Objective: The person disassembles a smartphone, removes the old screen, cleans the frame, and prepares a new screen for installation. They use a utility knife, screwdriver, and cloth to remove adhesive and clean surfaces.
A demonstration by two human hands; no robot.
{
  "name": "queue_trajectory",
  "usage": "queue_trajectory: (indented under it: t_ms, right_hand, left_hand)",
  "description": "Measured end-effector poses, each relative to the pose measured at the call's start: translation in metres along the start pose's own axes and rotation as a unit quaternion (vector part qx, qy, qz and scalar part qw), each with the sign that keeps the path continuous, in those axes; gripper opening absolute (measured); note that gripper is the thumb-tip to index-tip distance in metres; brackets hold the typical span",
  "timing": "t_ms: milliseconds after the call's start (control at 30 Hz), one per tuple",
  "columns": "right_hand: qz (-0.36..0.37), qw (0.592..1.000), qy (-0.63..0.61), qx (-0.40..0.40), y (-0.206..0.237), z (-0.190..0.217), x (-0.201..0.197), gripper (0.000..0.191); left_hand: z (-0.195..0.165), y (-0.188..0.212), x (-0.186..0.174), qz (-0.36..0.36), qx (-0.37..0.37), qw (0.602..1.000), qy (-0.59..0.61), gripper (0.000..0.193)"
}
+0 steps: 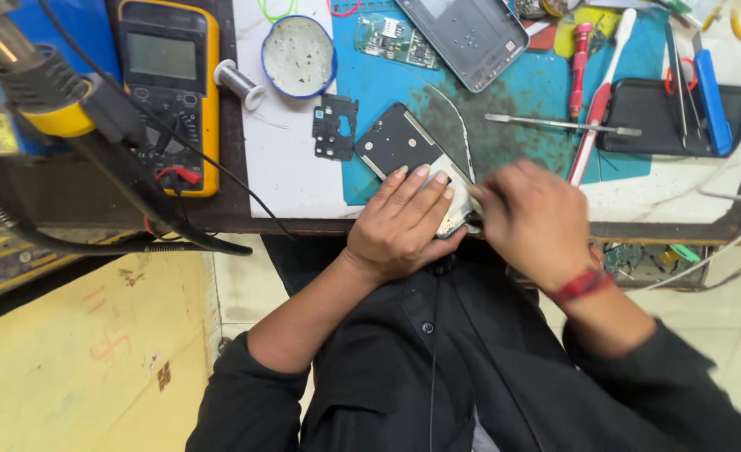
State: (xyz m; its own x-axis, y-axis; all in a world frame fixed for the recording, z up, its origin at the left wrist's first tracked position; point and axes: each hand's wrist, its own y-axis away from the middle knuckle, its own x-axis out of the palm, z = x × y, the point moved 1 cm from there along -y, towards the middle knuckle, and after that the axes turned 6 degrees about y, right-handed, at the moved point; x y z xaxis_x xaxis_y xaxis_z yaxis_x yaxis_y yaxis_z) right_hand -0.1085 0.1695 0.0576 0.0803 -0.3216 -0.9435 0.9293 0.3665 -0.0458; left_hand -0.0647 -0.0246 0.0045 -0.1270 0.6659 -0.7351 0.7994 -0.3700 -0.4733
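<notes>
At the near edge of a cluttered repair surface (287, 180), a person's left hand (401, 222) lies flat with fingers together over the lower end of an opened phone body (404, 142), pressing it down onto a stained teal mat (521, 109). The right hand (533, 219), a red thread band at its wrist, is curled with fingertips pinched against the phone's near right corner; whether they grip a tool or a part cannot be told. The phone lies slantwise, its dark inner plate facing up, half on the mat and touching both hands. Just beside it to the left rests a small black cover plate (335, 127) on white paper. Farther left stand a yellow multimeter (169, 79) and a spool of solder wire (239, 84), with a round blue-rimmed dish (298, 55) near them. A second grey phone shell (473, 38) lies at the mat's far side, and metal tweezers (563, 125), a red-and-white brush (600, 100) and a red screwdriver (580, 67) lie to the right.
</notes>
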Motion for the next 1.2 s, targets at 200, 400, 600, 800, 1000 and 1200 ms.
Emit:
queue_trajectory:
  t_ms: [200, 400, 600, 800, 1000, 1200]
  right_hand:
    - [-0.124, 0.987, -0.051, -0.083, -0.091, 0.037, 0.039, 0.017]
    - [-0.053, 0.997, -0.005, -0.051, -0.039, 0.023, 0.008, 0.014]
    - [-0.036, 0.994, -0.032, -0.095, -0.038, 0.026, 0.002, 0.009]
    - [-0.108, 0.969, -0.101, -0.198, -0.092, 0.04, 0.032, 0.009]
    - [-0.119, 0.989, -0.043, -0.079, -0.081, 0.047, 0.03, 0.016]
    - [-0.105, 0.978, -0.059, -0.171, -0.082, 0.048, 0.019, 0.01]
  left_hand:
    - [-0.004, -0.001, 0.0, -0.005, 0.002, 1.0, 0.004, 0.048]
    - [-0.002, 0.0, -0.002, -0.021, -0.001, 1.0, 0.0, 0.042]
    - [-0.002, 0.004, -0.004, -0.007, -0.001, 1.0, -0.006, 0.046]
    - [-0.004, 0.006, -0.003, -0.019, 0.005, 0.999, -0.025, 0.048]
    - [-0.003, 0.006, -0.002, -0.018, -0.003, 1.0, 0.007, 0.046]
    - [-0.004, 0.005, -0.005, -0.029, 0.006, 1.0, -0.007, 0.046]
